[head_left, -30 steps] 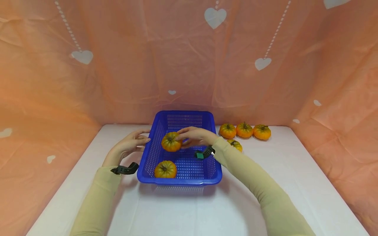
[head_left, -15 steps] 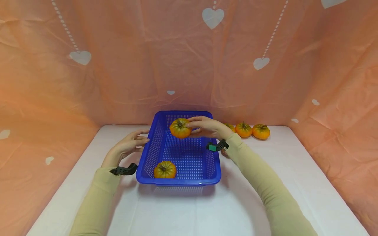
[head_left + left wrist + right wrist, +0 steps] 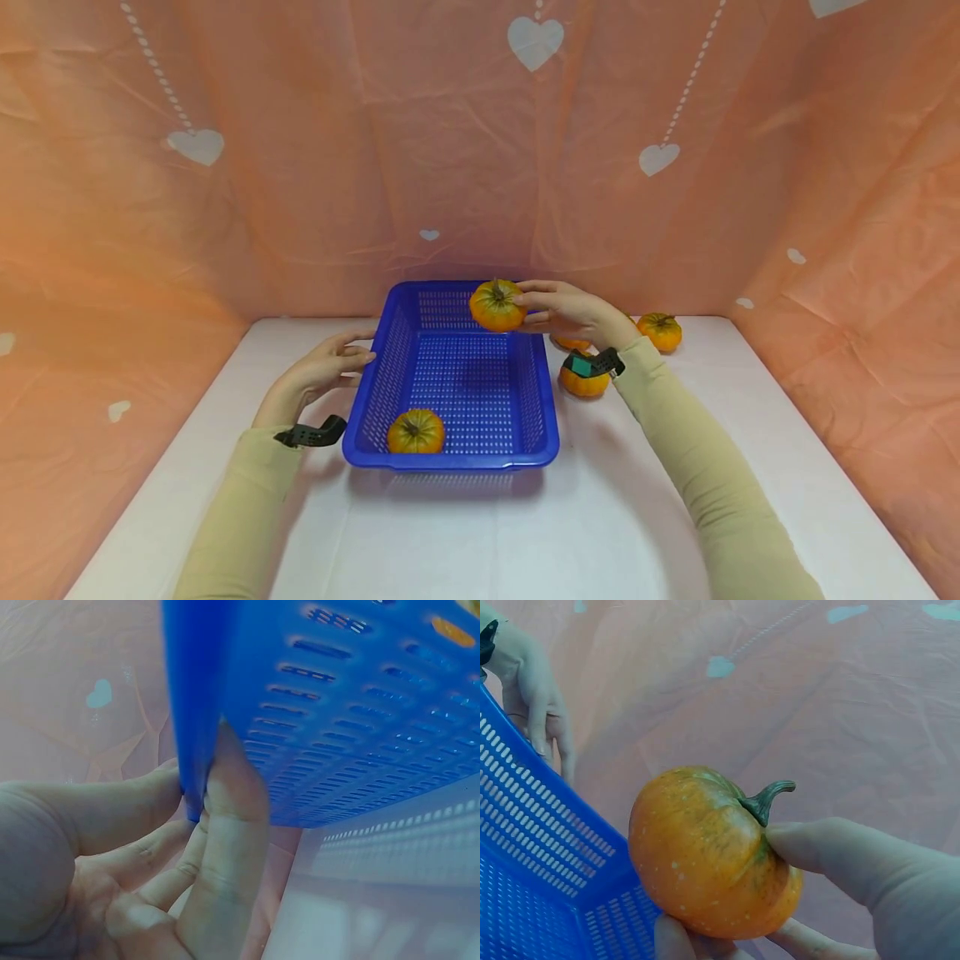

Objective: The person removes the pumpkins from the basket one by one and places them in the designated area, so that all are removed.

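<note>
My right hand (image 3: 573, 312) holds a small orange pumpkin (image 3: 497, 306) above the back right corner of a blue plastic basket (image 3: 450, 461). In the right wrist view, the thumb presses beside the green stem of that pumpkin (image 3: 712, 859) while the fingers support it from below. My left hand (image 3: 318, 371) is at the basket's left rim. Seen from the left wrist, thumb and fingers pinch the rim (image 3: 199, 690) from both sides. Another pumpkin (image 3: 416, 432) lies in the basket's front left corner.
On the white table (image 3: 420, 542), right of the basket, sit more pumpkins: one near its right wall (image 3: 585, 382), one at the back right (image 3: 659, 332), others partly hidden by my right hand. An orange curtain (image 3: 337, 167) with white hearts surrounds the table.
My right hand has carried its pumpkin back and to the right, from over the basket's middle to its back right corner. The left hand stays at the rim.
</note>
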A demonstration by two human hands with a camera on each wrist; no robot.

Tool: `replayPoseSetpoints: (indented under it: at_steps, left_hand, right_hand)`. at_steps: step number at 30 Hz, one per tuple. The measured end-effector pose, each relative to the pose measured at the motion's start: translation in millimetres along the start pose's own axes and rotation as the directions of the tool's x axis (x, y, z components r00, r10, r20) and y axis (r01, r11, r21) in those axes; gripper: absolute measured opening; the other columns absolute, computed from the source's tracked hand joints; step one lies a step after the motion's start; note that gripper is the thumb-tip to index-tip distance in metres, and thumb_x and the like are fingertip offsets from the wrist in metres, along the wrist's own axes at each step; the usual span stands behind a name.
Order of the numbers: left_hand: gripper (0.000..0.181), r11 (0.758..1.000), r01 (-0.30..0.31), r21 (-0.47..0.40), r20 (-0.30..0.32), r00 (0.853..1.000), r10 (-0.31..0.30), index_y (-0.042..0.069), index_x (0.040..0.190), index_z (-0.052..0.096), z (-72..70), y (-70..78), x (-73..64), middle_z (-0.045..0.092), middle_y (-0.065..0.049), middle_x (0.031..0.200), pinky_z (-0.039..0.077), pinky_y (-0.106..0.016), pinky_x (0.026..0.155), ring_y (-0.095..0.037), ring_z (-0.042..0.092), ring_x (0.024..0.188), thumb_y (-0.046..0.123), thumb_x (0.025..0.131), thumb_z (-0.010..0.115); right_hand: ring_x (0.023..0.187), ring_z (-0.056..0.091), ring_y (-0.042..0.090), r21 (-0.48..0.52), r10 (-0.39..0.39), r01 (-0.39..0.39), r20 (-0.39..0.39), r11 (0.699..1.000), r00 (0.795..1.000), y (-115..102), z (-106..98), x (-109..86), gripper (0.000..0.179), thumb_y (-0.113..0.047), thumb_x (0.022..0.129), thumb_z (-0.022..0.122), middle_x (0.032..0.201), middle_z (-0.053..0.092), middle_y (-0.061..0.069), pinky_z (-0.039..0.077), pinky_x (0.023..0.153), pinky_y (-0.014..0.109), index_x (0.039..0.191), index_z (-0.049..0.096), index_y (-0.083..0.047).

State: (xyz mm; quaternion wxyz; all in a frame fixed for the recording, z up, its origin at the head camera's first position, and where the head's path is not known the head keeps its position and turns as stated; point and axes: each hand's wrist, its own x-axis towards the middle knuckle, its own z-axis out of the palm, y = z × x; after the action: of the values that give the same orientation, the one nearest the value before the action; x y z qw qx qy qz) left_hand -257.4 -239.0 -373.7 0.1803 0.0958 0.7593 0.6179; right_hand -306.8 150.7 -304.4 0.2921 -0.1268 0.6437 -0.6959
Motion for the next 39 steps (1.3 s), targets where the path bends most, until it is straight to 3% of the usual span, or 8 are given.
replayPoseSetpoints:
  at_steps: [9, 17, 27, 33, 36, 39]
  left_hand:
    - [0.060, 1.000, 0.002, 0.008, -0.003, 1.000, -0.002, -0.002, 0.149, 0.020, -1.2, -0.3, 0.6, 0.057, -0.018, 0.114, 0.055, -0.037, 0.079, -0.016, 0.064, 0.088, 0.011, 0.100, 0.051]
    - [0.059, 1.000, 0.005, 0.018, -0.014, 1.000, -0.005, -0.001, 0.149, 0.022, -1.4, -1.1, 2.9, 0.057, -0.018, 0.114, 0.055, -0.037, 0.079, -0.017, 0.064, 0.089, 0.011, 0.100, 0.052]
    - [0.062, 1.000, 0.009, 0.017, -0.013, 1.000, -0.009, -0.001, 0.149, 0.019, -0.5, -1.5, 2.0, 0.054, -0.020, 0.116, 0.055, -0.035, 0.079, -0.017, 0.063, 0.089, 0.011, 0.099, 0.053]
    - [0.063, 1.000, 0.005, 0.016, -0.010, 1.000, -0.005, -0.002, 0.149, 0.018, -1.0, -1.8, 1.2, 0.054, -0.020, 0.115, 0.055, -0.034, 0.079, -0.016, 0.062, 0.089, 0.012, 0.099, 0.053]
    - [0.062, 1.000, 0.007, 0.016, -0.014, 1.000, -0.007, -0.001, 0.149, 0.019, -0.5, -1.6, 1.5, 0.055, -0.018, 0.114, 0.055, -0.035, 0.079, -0.016, 0.063, 0.089, 0.011, 0.099, 0.053]
    - [0.061, 1.000, 0.007, 0.011, -0.013, 1.000, -0.006, -0.001, 0.149, 0.020, 0.0, -1.7, 2.1, 0.055, -0.017, 0.113, 0.055, -0.035, 0.079, -0.016, 0.063, 0.089, 0.011, 0.099, 0.052]
  right_hand:
    - [0.122, 0.049, 0.036, -0.037, -0.020, 0.017, -0.079, 0.999, 0.997, -0.6, -24.2, -26.0, 0.062, -0.019, 0.096, 0.061, 0.143, 0.039, 0.017, 0.037, 0.103, 0.048, 0.147, 0.030, -0.004]
    - [0.107, 0.059, 0.026, 0.039, -0.018, 0.023, -0.126, 0.999, 0.992, -0.6, -49.5, -47.4, 0.058, -0.017, 0.098, 0.057, 0.125, 0.053, 0.011, 0.034, 0.105, 0.047, 0.146, 0.029, -0.002]
    - [0.105, 0.058, 0.023, 0.058, 0.010, 0.001, -0.191, 0.998, 0.982, 12.2, -75.9, -72.5, 0.066, -0.018, 0.096, 0.059, 0.130, 0.044, 0.012, 0.038, 0.103, 0.042, 0.148, 0.022, 0.001]
    - [0.102, 0.059, 0.021, 0.099, 0.023, -0.004, -0.198, 0.995, 0.980, 22.5, -89.3, -84.4, 0.067, -0.016, 0.099, 0.054, 0.138, 0.032, 0.013, 0.027, 0.108, 0.046, 0.150, 0.014, 0.000]
    - [0.102, 0.059, 0.020, 0.115, 0.032, -0.008, -0.209, 0.993, 0.977, 28.3, -95.4, -90.4, 0.068, -0.016, 0.099, 0.054, 0.140, 0.028, 0.013, 0.033, 0.106, 0.044, 0.151, 0.013, -0.001]
    - [0.102, 0.060, 0.021, 0.136, 0.048, -0.017, -0.228, 0.991, 0.972, 35.0, -101.3, -96.3, 0.062, -0.017, 0.098, 0.056, 0.136, 0.033, 0.012, 0.041, 0.100, 0.040, 0.147, 0.022, -0.003]
